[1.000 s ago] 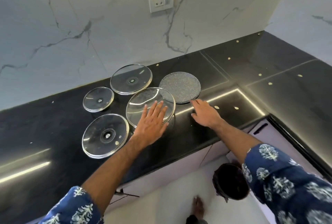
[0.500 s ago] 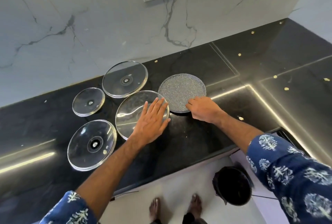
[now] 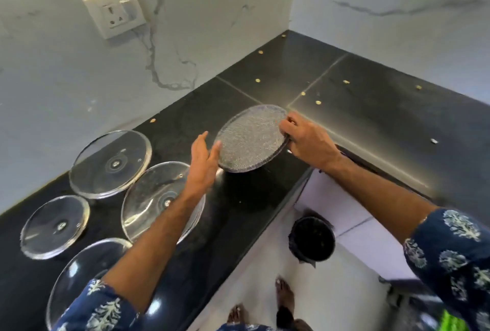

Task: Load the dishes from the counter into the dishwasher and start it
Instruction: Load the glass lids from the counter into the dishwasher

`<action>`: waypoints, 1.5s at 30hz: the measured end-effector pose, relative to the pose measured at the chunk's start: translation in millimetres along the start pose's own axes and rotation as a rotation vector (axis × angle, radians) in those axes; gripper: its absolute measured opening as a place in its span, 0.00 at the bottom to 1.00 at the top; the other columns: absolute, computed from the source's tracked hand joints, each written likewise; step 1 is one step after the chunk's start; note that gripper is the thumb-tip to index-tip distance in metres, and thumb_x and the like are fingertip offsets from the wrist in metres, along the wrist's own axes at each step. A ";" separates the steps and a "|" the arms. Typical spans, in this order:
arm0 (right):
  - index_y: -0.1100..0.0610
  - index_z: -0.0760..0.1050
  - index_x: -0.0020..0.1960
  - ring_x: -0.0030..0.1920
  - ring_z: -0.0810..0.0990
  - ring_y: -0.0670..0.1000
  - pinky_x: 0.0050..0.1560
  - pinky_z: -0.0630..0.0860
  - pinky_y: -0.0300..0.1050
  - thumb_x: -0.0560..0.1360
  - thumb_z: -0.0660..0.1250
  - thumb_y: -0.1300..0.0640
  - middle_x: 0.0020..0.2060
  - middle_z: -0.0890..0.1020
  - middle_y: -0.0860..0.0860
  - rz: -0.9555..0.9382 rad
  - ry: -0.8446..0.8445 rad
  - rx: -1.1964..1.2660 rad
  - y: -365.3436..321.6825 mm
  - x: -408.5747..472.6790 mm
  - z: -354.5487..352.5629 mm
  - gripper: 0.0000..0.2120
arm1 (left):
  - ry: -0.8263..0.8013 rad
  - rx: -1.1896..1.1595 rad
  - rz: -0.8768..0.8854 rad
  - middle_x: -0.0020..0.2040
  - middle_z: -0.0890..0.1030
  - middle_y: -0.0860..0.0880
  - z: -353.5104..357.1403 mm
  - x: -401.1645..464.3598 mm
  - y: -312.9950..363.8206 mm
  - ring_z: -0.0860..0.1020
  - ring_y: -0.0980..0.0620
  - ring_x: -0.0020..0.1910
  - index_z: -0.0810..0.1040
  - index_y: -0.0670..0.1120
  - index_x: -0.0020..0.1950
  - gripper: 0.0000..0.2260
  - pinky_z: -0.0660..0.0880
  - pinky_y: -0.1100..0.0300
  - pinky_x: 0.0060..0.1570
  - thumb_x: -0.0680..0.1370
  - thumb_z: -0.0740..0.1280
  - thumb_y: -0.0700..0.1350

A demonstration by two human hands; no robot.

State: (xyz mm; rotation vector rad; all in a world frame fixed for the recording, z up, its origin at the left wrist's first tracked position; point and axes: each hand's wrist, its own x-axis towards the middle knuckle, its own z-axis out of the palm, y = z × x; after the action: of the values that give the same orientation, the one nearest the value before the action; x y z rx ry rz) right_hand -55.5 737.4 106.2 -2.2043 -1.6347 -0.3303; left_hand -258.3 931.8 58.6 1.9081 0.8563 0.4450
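Note:
A grey speckled plate [image 3: 250,138] is lifted and tilted above the black counter [image 3: 371,107]. My right hand [image 3: 309,142] grips its right rim. My left hand [image 3: 204,164] is open beside the plate's left edge, fingers apart, touching or nearly touching it. Several clear glass plates lie flat on the counter to the left: a large one at the back [image 3: 110,163], one under my left forearm [image 3: 156,198], a small one [image 3: 54,226] and one at the bottom left [image 3: 87,272].
A marble wall with a socket [image 3: 115,11] rises behind the counter. The counter turns a corner at the right. Below its edge are white cabinet fronts [image 3: 342,206], a black bin [image 3: 311,239] on the floor and my bare feet [image 3: 285,296].
My right hand has taken the grey plate by its rim and lifted it off the counter. My left hand left the clear plate and moved right to the grey plate's edge.

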 end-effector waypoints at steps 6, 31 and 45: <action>0.62 0.72 0.43 0.49 0.74 0.58 0.49 0.73 0.44 0.64 0.63 0.79 0.48 0.73 0.56 0.352 0.292 0.423 -41.8 -138.3 -53.0 0.15 | -0.355 -0.426 -0.116 0.60 0.81 0.45 68.6 -12.6 24.5 0.79 0.47 0.57 0.74 0.41 0.68 0.18 0.73 0.43 0.66 0.79 0.68 0.44; 0.59 0.77 0.57 0.57 0.80 0.59 0.62 0.75 0.55 0.79 0.62 0.68 0.60 0.80 0.64 1.875 0.864 1.117 -66.3 -763.3 -156.9 0.10 | -1.378 0.197 0.398 0.59 0.76 0.46 547.3 -446.3 112.6 0.77 0.59 0.55 0.74 0.45 0.61 0.13 0.73 0.53 0.61 0.79 0.67 0.32; 0.53 0.74 0.64 0.46 0.79 0.53 0.46 0.80 0.54 0.83 0.58 0.59 0.48 0.79 0.52 2.297 0.693 0.505 55.9 -939.0 -114.2 0.12 | -1.630 0.539 0.620 0.64 0.74 0.44 818.8 -527.5 65.8 0.72 0.45 0.65 0.74 0.43 0.67 0.15 0.67 0.52 0.68 0.79 0.67 0.40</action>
State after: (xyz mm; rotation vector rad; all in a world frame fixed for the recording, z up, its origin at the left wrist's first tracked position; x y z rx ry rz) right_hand -277.6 -139.2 -177.0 -1.7357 1.2758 0.0738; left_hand -85.7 19.0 -241.5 2.1502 -0.7727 -1.0407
